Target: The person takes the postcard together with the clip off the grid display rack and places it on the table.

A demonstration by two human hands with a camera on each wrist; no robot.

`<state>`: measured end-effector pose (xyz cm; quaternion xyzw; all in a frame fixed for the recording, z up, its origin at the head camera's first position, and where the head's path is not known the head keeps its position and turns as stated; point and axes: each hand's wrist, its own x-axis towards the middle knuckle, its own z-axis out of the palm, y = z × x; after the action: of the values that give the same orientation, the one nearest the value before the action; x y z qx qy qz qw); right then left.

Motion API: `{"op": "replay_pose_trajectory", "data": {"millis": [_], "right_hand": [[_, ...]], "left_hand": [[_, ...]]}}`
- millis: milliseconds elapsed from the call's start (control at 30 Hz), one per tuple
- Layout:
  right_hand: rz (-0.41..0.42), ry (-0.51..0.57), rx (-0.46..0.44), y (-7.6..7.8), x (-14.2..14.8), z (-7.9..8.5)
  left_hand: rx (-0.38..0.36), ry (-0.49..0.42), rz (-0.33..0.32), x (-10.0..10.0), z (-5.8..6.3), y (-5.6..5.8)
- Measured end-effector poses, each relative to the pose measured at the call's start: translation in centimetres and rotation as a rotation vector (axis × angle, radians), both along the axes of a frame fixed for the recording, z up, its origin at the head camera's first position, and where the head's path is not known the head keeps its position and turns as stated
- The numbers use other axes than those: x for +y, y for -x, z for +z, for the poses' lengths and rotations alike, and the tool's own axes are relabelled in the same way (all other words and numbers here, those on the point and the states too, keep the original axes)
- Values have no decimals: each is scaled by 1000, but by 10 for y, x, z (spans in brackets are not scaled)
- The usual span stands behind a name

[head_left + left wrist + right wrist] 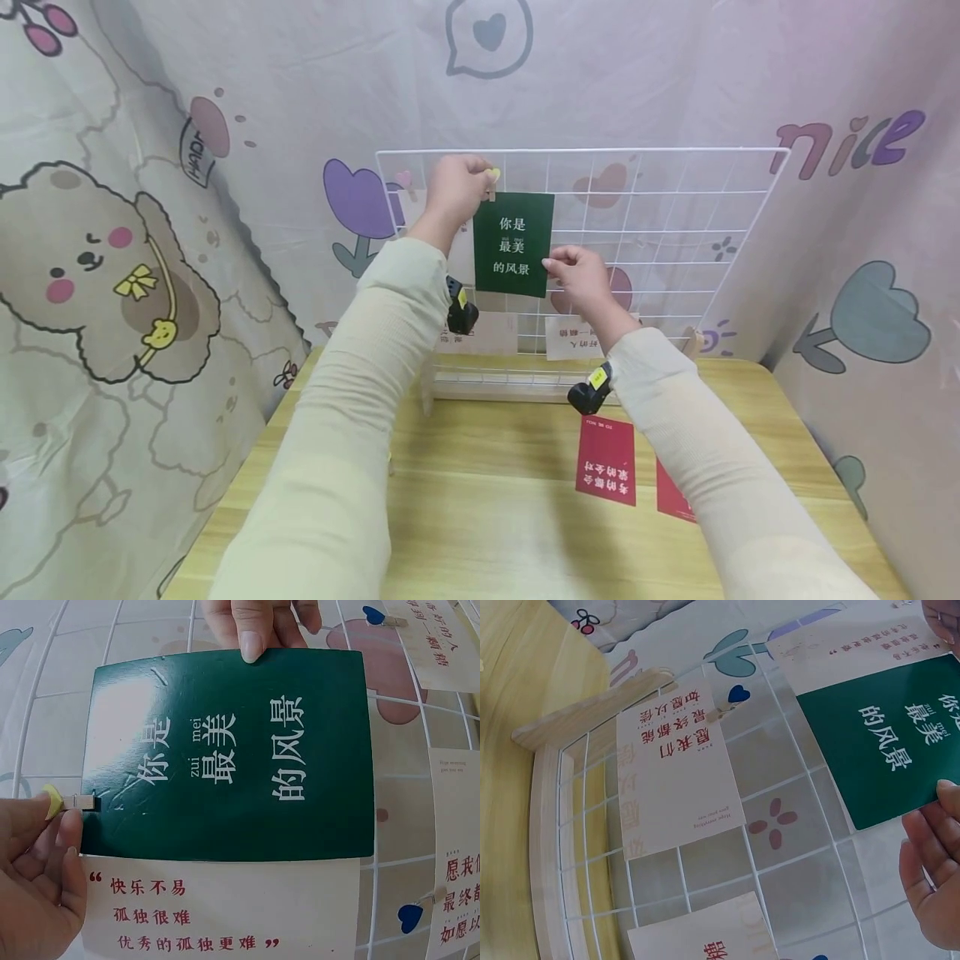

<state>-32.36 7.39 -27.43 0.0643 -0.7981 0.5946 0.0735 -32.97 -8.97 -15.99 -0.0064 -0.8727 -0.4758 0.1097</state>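
Note:
A green card (513, 287) with white Chinese lettering lies against the upper left part of a white wire grid (622, 193). At the card's upper left corner, my left hand (456, 187) pinches a small wooden clothespin (82, 802) topped with a yellow heart. In the left wrist view the peg's tip overlaps the card's edge. My right hand (583, 277) pinches the card's right edge between thumb and fingers. Behind the green card, a white card (225, 911) with red lettering is partly hidden.
Lower on the grid hang two pale cards, one (679, 776) beside a blue heart peg (739, 694). The grid stands in a wooden base (510, 392) on a wooden table (480, 517). Two red cards, one (606, 461) fully visible, lie near my right forearm. Patterned cloth surrounds the table.

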Motion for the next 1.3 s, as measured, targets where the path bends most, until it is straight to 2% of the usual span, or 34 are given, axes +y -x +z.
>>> {"op": "replay_pose_trajectory", "data": {"millis": [233,467,600,800,1300], "right_hand": [[-27,-16,5,2,0,-2],[-45,-10,13,2,0,-2],[-41,10,19,2,-1,-3],[-45,-15,27,1,-1,-5],[-34,6,33,1,0,-8]], "left_hand": [[20,-9,29,0,-3,0],[70,-26,26,-1,-6,2],[76,-49,26,-3,-7,2],[80,-62,50,-3,-11,2],[133,-202,109,2,-14,9]]}}
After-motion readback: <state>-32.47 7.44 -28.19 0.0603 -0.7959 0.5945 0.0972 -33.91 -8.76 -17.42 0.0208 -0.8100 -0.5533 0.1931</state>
